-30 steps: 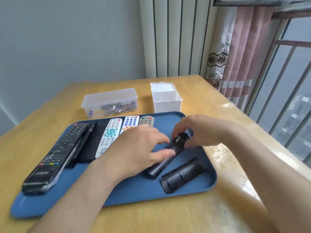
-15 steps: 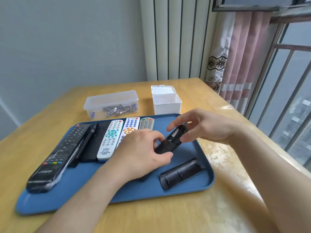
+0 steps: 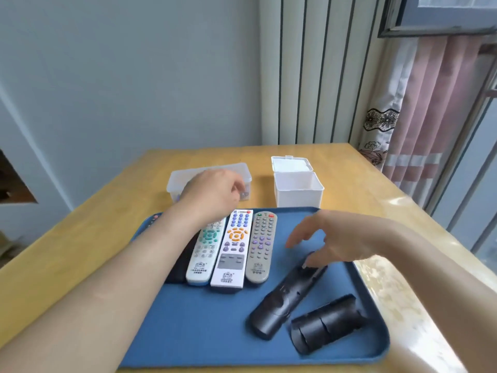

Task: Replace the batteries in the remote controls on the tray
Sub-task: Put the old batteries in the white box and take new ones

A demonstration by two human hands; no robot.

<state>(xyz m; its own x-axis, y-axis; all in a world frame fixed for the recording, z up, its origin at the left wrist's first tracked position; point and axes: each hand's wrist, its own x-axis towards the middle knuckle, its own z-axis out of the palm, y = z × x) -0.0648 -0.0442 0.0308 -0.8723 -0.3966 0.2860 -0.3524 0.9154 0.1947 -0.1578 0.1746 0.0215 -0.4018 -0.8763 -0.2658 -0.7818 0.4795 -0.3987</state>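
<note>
We note a yellow wooden table [image 3: 357, 181] with a glossy clear sheet over its surface, showing glare along the right side. Three items lie directly on it. A blue tray [image 3: 204, 324] sits nearest us, its long edge parallel to the front. Behind the tray, left of centre, a clear shallow plastic box [image 3: 242, 170] rests on the table. To its right, just behind the tray's far edge, a white square container [image 3: 298, 195] stands upright with its hinged lid [image 3: 291, 164] folded back.
</note>
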